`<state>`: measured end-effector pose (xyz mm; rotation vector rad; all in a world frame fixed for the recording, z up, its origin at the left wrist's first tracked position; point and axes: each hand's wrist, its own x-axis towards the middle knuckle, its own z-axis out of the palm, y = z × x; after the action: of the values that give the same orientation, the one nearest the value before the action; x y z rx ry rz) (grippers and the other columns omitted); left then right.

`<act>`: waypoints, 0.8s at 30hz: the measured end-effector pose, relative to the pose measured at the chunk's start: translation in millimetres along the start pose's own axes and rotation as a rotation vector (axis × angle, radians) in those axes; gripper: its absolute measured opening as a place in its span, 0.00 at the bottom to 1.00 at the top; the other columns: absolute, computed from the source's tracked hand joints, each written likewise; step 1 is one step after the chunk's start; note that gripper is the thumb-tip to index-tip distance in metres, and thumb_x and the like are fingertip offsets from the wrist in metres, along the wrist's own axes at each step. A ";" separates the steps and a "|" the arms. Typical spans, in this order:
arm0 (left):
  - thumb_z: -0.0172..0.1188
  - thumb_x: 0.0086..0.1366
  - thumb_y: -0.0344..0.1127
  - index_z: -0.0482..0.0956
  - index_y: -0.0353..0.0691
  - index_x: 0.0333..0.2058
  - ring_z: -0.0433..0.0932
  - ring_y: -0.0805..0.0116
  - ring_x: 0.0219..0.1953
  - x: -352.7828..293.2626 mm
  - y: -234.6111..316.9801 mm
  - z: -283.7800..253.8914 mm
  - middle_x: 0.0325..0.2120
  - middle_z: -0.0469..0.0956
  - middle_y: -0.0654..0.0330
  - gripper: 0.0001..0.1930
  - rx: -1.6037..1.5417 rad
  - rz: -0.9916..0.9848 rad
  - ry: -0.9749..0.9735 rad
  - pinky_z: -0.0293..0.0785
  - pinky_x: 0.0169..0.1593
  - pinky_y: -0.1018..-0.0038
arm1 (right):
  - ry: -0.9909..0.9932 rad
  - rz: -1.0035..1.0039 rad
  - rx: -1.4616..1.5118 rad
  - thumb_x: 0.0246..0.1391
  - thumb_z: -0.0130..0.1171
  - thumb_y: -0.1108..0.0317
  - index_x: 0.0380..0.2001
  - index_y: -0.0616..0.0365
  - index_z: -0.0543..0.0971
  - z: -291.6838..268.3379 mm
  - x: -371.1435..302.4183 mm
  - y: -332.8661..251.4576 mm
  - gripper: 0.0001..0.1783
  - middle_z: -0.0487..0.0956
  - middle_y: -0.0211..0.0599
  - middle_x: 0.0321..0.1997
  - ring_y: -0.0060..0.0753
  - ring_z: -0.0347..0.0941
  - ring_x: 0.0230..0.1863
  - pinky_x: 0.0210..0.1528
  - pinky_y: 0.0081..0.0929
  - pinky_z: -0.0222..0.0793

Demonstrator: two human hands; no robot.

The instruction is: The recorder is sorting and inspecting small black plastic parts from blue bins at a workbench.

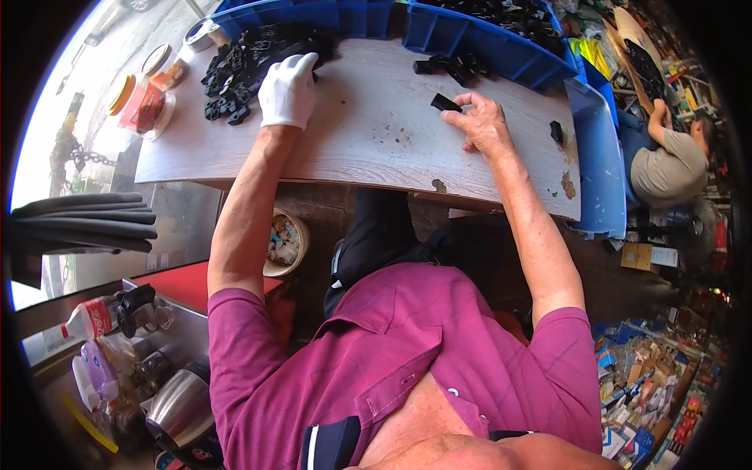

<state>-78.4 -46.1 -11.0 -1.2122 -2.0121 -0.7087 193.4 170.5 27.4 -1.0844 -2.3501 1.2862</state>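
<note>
My left hand (287,92), in a white glove, rests at the right side of a heap of small black plastic parts (229,78) on the table. Its fingers are bent and close together; their tips are turned away, so what they grip is hidden. My bare right hand (482,124) pinches a short black rectangular plastic part (446,103) between thumb and fingers, just above the tabletop. A smaller group of similar black parts (462,69) lies beyond that hand. One single black part (556,131) sits apart near the table's right edge.
Blue bins (486,41) with black parts line the table's (368,157) far edge; another blue bin (599,157) stands at the right. Jars (141,106) are at the left edge. A waste bucket (301,243) stands below. Another person (670,164) is at far right.
</note>
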 end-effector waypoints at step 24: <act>0.66 0.61 0.36 0.84 0.45 0.47 0.82 0.48 0.46 8.2 67.3 0.2 0.42 0.84 0.52 0.15 -0.239 0.098 -0.145 0.81 0.50 0.60 | 0.668 0.417 0.586 0.55 0.71 0.66 0.48 0.59 0.81 -148.0 24.6 80.2 0.18 0.69 0.35 0.17 0.36 0.73 0.19 0.29 0.47 0.85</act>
<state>-20.6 -13.4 2.3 -1.5294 -2.0104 -0.8519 294.3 306.3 45.3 -1.5188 -1.2034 1.3300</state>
